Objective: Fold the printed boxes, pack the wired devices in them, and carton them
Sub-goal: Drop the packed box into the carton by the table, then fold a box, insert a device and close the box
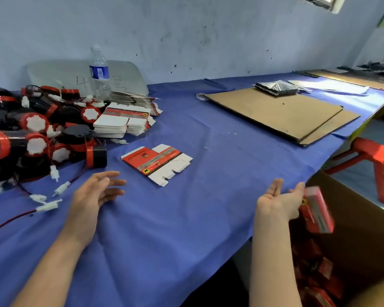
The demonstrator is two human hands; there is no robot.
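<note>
flat box blank (156,163) unfolded on the blue tabletop (186,218), ahead of the hands and between them, set askew to the tabletop's edge, slotted white flaps toward the near right; about as wide as long, so no clear long axis. left hand (95,191) much the nearer, just short of its near-left corner, fingers straight and relaxed, pointing toward it, holding nothing. right hand (279,200) well apart at the tabletop's right edge, palm up, fingers straight, gripping nothing; folded red box (317,210), blurred, just beyond its fingertips over the open carton (364,229), touching or free cannot be told. pile of wired devices (31,134) left of the left hand. probably calls for a short forward-right reach by the left hand.
</note>
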